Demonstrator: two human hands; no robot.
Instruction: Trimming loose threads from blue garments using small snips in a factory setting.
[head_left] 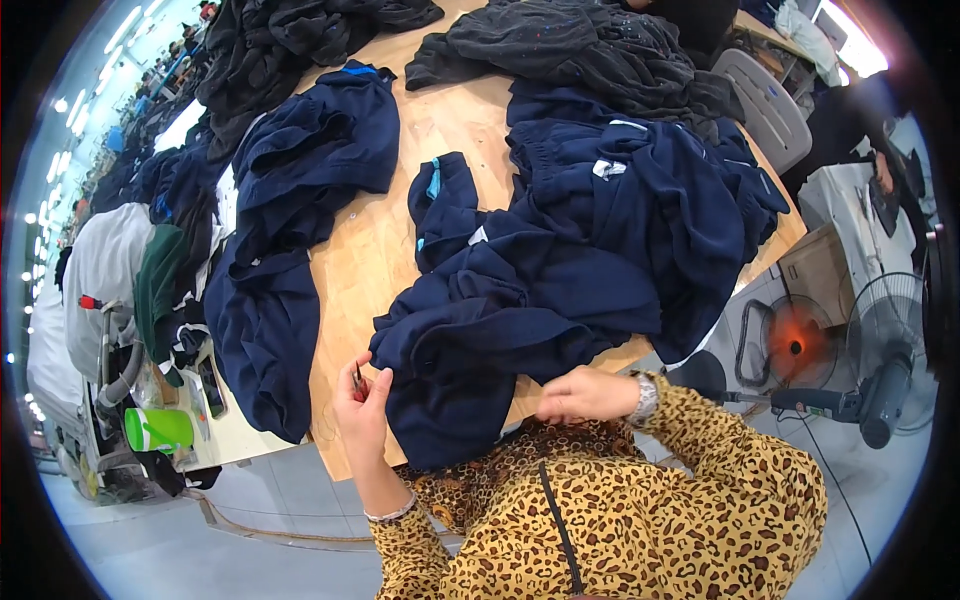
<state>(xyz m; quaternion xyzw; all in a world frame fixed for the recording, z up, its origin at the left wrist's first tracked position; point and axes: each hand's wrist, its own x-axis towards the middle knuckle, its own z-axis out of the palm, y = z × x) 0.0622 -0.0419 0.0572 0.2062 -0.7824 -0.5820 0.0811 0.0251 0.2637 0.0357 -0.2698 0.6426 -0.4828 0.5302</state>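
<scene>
Left hand (366, 402) holds a small dark object (358, 379) beside navy garment (470, 345) | right hand (582, 395) is curled, its content I cannot tell | garment lies on wooden surface (350, 270)

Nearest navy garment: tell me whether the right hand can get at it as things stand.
Probably yes: the right hand is close beside the garment, with a strip of table between them and nothing visibly blocking the way.
</scene>
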